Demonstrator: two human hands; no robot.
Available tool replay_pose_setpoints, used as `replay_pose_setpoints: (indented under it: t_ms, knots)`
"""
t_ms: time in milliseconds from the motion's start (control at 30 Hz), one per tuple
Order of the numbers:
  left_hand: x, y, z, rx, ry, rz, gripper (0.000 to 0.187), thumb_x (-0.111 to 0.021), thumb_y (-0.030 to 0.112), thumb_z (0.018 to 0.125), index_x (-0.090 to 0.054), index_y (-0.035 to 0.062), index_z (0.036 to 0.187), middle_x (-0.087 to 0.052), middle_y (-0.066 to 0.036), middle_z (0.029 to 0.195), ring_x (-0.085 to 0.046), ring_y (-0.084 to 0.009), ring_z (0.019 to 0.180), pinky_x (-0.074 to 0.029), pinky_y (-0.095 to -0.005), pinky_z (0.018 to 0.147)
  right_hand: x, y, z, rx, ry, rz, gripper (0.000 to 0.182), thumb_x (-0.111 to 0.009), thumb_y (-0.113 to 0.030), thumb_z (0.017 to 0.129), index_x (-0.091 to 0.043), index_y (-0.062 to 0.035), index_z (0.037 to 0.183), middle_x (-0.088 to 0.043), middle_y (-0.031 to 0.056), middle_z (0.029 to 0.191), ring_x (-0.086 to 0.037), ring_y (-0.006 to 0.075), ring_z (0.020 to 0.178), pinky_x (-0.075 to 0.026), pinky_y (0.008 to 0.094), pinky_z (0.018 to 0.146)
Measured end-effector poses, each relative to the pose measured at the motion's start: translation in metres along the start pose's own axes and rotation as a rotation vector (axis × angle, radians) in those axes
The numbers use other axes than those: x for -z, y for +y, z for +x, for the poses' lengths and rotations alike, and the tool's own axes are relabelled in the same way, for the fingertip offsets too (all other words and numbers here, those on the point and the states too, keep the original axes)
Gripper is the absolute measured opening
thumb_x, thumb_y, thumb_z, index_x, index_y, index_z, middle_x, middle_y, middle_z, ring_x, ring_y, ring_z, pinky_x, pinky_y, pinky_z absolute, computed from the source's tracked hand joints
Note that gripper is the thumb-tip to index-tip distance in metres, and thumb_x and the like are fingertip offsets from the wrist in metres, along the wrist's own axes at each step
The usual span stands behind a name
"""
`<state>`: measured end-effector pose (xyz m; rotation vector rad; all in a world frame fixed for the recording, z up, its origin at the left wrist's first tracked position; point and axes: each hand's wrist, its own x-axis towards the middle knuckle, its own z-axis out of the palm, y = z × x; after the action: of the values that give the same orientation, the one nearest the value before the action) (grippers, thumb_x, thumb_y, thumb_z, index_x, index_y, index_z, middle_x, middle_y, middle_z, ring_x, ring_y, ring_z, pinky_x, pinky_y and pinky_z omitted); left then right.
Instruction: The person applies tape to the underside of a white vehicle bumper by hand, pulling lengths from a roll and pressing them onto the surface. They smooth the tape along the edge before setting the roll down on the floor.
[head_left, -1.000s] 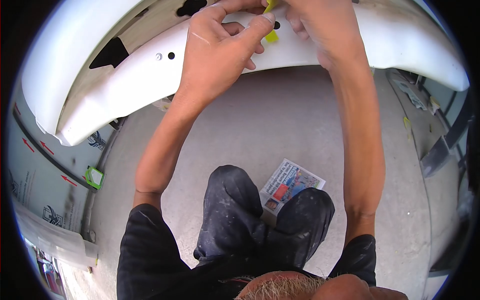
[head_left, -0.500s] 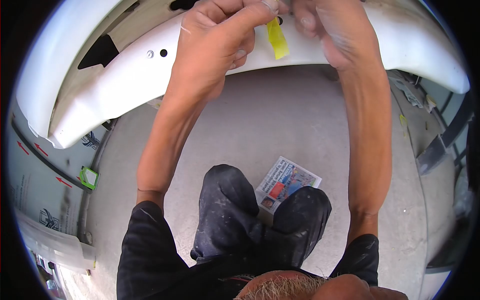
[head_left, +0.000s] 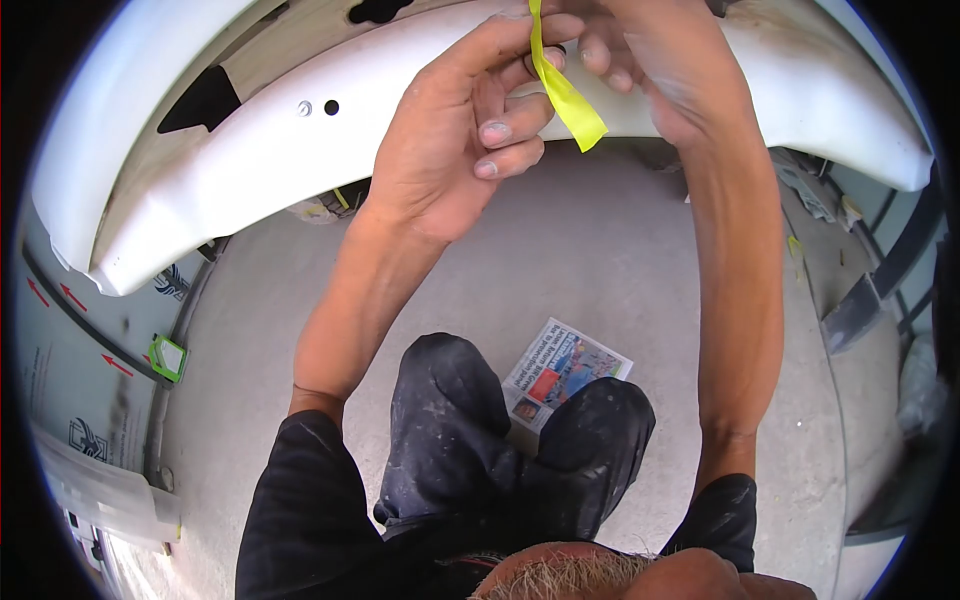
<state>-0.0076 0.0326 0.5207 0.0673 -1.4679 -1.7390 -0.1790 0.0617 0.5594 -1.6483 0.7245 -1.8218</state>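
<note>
A strip of yellow masking tape point(head_left: 570, 105) hangs twisted, running up past the top edge of the view. My left hand point(head_left: 455, 125) is closed on it; the tape crosses the thumb and fingertips, and the lower fingers curl loosely. Beside it, my right hand point(head_left: 670, 70) has its fingers curled, but its upper part is cut off and what it holds is hidden. Behind both hands stretches a white car bumper point(head_left: 270, 165), curved, with a round dark hole and a small metal fastener left of my hands. The tape's lower end dangles free below the bumper's edge.
A folded newspaper point(head_left: 575, 365) lies on the concrete floor point(head_left: 560, 250) by my knees. Printed masking sheets point(head_left: 80, 330) and a green-framed item point(head_left: 167, 358) are at left. A dark stand point(head_left: 860, 310) and crumpled plastic point(head_left: 918, 385) are at right.
My left hand has moved down and to the right, and the tape's loose end moved with it. More of the strip shows. The right hand stays nearly in place.
</note>
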Motion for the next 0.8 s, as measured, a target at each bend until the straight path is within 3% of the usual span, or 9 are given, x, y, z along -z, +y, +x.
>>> replay_pose_setpoints:
  t_ms: [67, 133, 200, 233, 333, 433, 533, 633, 800]
  knots:
    - [-0.003, 0.011, -0.004, -0.043, 0.057, 0.217, 0.032, -0.055, 0.023, 0.107, -0.062, 0.002, 0.13, -0.06, 0.0, 0.091, -0.038, -0.0009, 0.05, -0.027, -0.016, 0.037, -0.003, -0.001, 0.0, 0.028, 0.027, -0.045, 0.018, -0.062, -0.01, 0.098, -0.068, 0.0062, 0.096, -0.07, 0.0088, 0.078, -0.054, 0.0071, 0.047, -0.039, 0.0205, 0.04]
    - [-0.004, 0.025, -0.007, -0.143, -0.018, 0.412, 0.034, -0.069, 0.024, 0.099, -0.067, -0.0008, 0.123, -0.064, -0.001, 0.085, -0.05, -0.0029, 0.059, -0.037, -0.0176, 0.048, -0.016, -0.007, -0.004, 0.077, 0.124, -0.137, 0.018, -0.064, -0.008, 0.095, -0.069, 0.0087, 0.098, -0.071, 0.0096, 0.079, -0.056, 0.0084, 0.05, -0.041, 0.0219, 0.042]
    - [-0.014, 0.023, -0.002, -0.399, 0.282, 1.038, 0.04, -0.076, 0.028, 0.094, -0.069, -0.0028, 0.118, -0.068, -0.003, 0.083, -0.057, -0.0054, 0.065, -0.043, -0.0197, 0.054, -0.013, -0.001, -0.007, 0.277, 0.149, -0.19, 0.017, -0.066, -0.006, 0.093, -0.071, 0.0092, 0.099, -0.072, 0.01, 0.08, -0.057, 0.0089, 0.054, -0.043, 0.0232, 0.046]
    - [-0.021, 0.035, -0.007, -0.342, 0.402, 1.238, 0.045, -0.084, 0.031, 0.086, -0.073, -0.0046, 0.111, -0.072, -0.007, 0.086, -0.063, -0.0094, 0.072, -0.048, -0.0229, 0.063, -0.014, 0.003, -0.006, 0.341, 0.168, -0.199, 0.017, -0.066, -0.006, 0.092, -0.072, 0.009, 0.098, -0.072, 0.0099, 0.081, -0.058, 0.0088, 0.055, -0.044, 0.0236, 0.047]
    - [-0.016, 0.037, -0.001, -0.408, 0.405, 1.244, 0.044, -0.086, 0.03, 0.083, -0.073, -0.0054, 0.107, -0.071, -0.006, 0.081, -0.061, -0.0094, 0.067, -0.047, -0.0231, 0.059, -0.018, 0.012, 0.002, 0.455, 0.249, -0.197, 0.014, -0.066, -0.004, 0.091, -0.074, 0.0071, 0.096, -0.073, 0.009, 0.081, -0.059, 0.0083, 0.06, -0.046, 0.024, 0.05]
    - [-0.016, 0.038, 0.009, -0.472, 0.505, 1.437, 0.042, -0.087, 0.028, 0.081, -0.074, -0.0066, 0.1, -0.07, -0.006, 0.073, -0.061, -0.0098, 0.063, -0.046, -0.024, 0.056, -0.02, 0.033, 0.01, 0.741, 0.332, -0.269, 0.013, -0.066, -0.002, 0.091, -0.074, 0.0063, 0.098, -0.073, 0.0078, 0.08, -0.06, 0.007, 0.061, -0.046, 0.0234, 0.053]
    - [-0.012, 0.031, 0.018, -0.664, 0.426, 1.436, 0.039, -0.088, 0.027, 0.079, -0.075, -0.0071, 0.093, -0.067, -0.007, 0.063, -0.06, -0.0096, 0.056, -0.044, -0.0259, 0.05, -0.015, 0.022, 0.002, 0.635, 0.301, -0.324, 0.013, -0.066, -0.001, 0.09, -0.073, 0.0069, 0.098, -0.073, 0.0071, 0.08, -0.06, 0.0066, 0.061, -0.046, 0.0227, 0.053]
    - [-0.019, 0.024, 0.021, -0.765, 0.495, 1.549, 0.032, -0.087, 0.024, 0.079, -0.075, -0.0044, 0.088, -0.065, -0.009, 0.058, -0.059, -0.0115, 0.05, -0.044, -0.0279, 0.048, -0.016, 0.02, 0.001, 0.61, 0.298, -0.278, 0.013, -0.067, 0.001, 0.09, -0.074, 0.0063, 0.099, -0.073, 0.0061, 0.079, -0.061, 0.0066, 0.062, -0.046, 0.0225, 0.054]
    - [-0.011, 0.012, 0.025, -1.094, 0.509, 1.692, 0.018, -0.08, 0.016, 0.083, -0.074, -0.0013, 0.083, -0.063, -0.011, 0.054, -0.06, -0.0182, 0.044, -0.045, -0.031, 0.047, -0.004, 0.038, 0.019, 0.912, 0.343, -0.467, 0.017, -0.069, 0.003, 0.088, -0.075, 0.003, 0.103, -0.072, 0.0078, 0.078, -0.064, 0.0088, 0.063, -0.048, 0.0246, 0.054]
